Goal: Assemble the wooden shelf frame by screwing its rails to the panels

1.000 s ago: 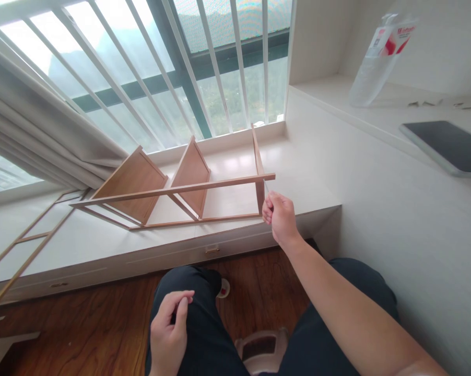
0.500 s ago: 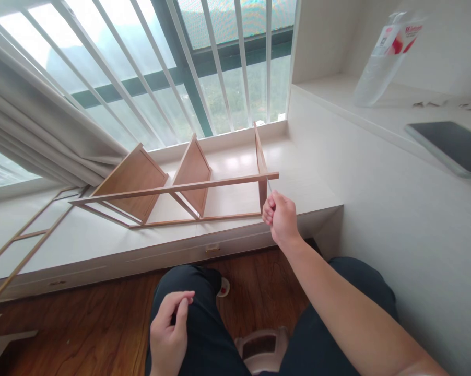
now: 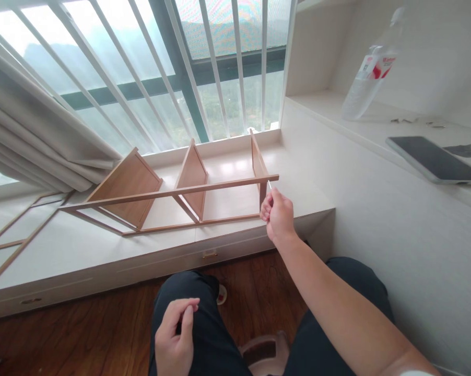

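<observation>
A half-built wooden shelf frame (image 3: 168, 194) lies on its side on the white window ledge (image 3: 82, 245), with three panels joined by thin rails. My right hand (image 3: 277, 215) is shut on a thin metal tool (image 3: 270, 185) whose tip sits at the frame's right end, by the top rail's corner. My left hand (image 3: 175, 334) hovers over my left thigh with thumb and forefinger pinched together; whether it holds something small is unclear.
A second wooden ladder-like frame (image 3: 8, 245) lies at the ledge's left. A curtain (image 3: 32, 141) hangs at left. On the raised white counter at right stand a plastic water bottle (image 3: 366, 75) and a tablet (image 3: 435, 159). A stool (image 3: 265, 352) sits between my legs on the wood floor.
The view has shifted slightly down and left. My right hand stays at the frame's right corner with the tool; my left hand barely moves.
</observation>
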A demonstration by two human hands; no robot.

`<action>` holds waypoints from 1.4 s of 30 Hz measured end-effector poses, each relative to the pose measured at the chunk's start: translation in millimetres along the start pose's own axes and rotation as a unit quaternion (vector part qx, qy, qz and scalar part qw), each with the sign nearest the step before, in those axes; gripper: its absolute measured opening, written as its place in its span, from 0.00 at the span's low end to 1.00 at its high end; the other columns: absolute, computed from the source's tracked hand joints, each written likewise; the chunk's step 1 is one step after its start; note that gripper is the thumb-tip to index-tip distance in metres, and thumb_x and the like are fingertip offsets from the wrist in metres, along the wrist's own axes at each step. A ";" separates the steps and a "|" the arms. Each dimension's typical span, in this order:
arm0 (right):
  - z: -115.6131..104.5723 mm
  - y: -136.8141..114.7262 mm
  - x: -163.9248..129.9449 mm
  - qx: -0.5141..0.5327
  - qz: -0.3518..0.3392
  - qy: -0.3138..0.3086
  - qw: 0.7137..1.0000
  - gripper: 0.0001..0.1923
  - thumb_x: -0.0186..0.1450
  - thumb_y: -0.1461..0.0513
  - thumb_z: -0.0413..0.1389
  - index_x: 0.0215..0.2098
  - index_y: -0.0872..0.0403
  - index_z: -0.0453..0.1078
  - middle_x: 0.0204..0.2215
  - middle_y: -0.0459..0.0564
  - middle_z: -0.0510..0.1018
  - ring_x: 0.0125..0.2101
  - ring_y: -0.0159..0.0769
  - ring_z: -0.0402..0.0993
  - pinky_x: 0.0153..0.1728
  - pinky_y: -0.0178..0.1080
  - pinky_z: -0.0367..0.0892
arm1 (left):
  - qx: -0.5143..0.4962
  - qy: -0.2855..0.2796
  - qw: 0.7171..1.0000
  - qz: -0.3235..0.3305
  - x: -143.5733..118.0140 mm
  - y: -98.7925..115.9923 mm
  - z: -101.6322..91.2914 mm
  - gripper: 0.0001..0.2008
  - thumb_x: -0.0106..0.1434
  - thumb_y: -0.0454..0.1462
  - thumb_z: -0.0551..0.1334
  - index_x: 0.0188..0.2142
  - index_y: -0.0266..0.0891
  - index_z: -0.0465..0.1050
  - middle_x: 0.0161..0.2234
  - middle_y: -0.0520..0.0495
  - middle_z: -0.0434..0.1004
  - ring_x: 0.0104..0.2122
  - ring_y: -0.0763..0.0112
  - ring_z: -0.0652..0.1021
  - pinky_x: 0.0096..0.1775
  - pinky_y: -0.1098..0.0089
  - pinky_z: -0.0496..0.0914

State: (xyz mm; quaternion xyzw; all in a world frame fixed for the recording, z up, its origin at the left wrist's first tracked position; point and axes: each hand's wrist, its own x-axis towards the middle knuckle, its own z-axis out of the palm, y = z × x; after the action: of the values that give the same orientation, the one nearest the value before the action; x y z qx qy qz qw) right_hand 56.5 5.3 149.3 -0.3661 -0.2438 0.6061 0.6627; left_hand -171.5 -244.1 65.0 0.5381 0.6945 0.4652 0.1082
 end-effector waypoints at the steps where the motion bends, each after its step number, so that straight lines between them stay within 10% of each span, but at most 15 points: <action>1: -0.9 -1.0 1.8 -0.011 -0.004 0.000 1.000 0.23 0.68 0.49 0.61 0.24 0.50 0.58 0.12 0.34 0.54 0.13 0.23 0.48 0.12 0.29 0.47 | -0.004 -0.001 1.000 0.003 0.4 -0.1 0.1 0.13 0.71 0.45 0.61 0.36 0.44 0.82 0.36 0.48 0.84 0.35 0.65 0.83 0.41 0.68 0.79; 10: -11.4 -1.3 18.3 -0.116 -0.056 -0.015 0.992 0.25 0.68 0.47 0.60 0.23 0.49 0.57 0.13 0.34 0.56 0.13 0.24 0.48 0.14 0.30 0.47 | -0.041 -0.003 0.999 0.016 5.2 -7.7 3.5 0.11 0.71 0.42 0.62 0.36 0.45 0.82 0.36 0.49 0.83 0.35 0.66 0.82 0.40 0.69 0.78; 16: -25.0 -3.8 32.0 -0.305 -0.174 0.008 0.936 0.26 0.69 0.51 0.60 0.19 0.50 0.58 0.13 0.39 0.60 0.17 0.26 0.53 0.17 0.32 0.47 | -0.066 -0.002 0.998 0.025 7.5 -3.6 6.7 0.10 0.71 0.41 0.62 0.36 0.45 0.82 0.35 0.49 0.83 0.35 0.66 0.82 0.38 0.70 0.78; 26: -9.9 -16.4 24.0 -0.042 0.048 -0.056 0.996 0.21 0.66 0.53 0.59 0.22 0.49 0.55 0.12 0.35 0.55 0.13 0.25 0.48 0.14 0.29 0.49 | -0.077 -0.004 0.997 0.016 9.0 -1.8 9.3 0.13 0.71 0.44 0.61 0.34 0.45 0.82 0.34 0.47 0.83 0.33 0.64 0.82 0.36 0.68 0.78; 33: -12.1 -18.7 20.8 -0.031 0.019 -0.044 0.998 0.22 0.66 0.51 0.60 0.23 0.50 0.56 0.12 0.35 0.56 0.13 0.25 0.49 0.14 0.29 0.49 | -0.087 -0.011 0.996 0.026 13.0 -2.6 11.9 0.13 0.71 0.43 0.61 0.35 0.44 0.82 0.34 0.47 0.82 0.34 0.64 0.81 0.37 0.67 0.77; 38: -13.0 -26.5 12.5 -0.043 -0.002 -0.067 0.997 0.21 0.64 0.53 0.62 0.22 0.50 0.58 0.12 0.36 0.56 0.13 0.24 0.49 0.14 0.29 0.49 | -0.108 -0.001 0.994 -0.028 68.6 -10.8 41.1 0.14 0.70 0.46 0.61 0.37 0.44 0.82 0.38 0.45 0.82 0.41 0.60 0.80 0.43 0.64 0.75; 42: -11.1 -16.1 -8.6 -0.093 -0.011 -0.087 0.992 0.21 0.62 0.52 0.64 0.21 0.51 0.61 0.11 0.37 0.59 0.13 0.24 0.51 0.14 0.30 0.49 | -0.104 0.071 0.988 -0.088 147.9 -31.0 75.7 0.23 0.67 0.43 0.61 0.60 0.41 0.73 0.58 0.37 0.75 0.53 0.55 0.77 0.47 0.60 0.75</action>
State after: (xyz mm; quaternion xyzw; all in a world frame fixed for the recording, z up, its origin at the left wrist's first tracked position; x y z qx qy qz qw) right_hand 73.8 -5.2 156.1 -0.3696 -0.3601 0.6033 0.6081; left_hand -201.1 -78.2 52.1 0.4266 0.6927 0.5604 0.1548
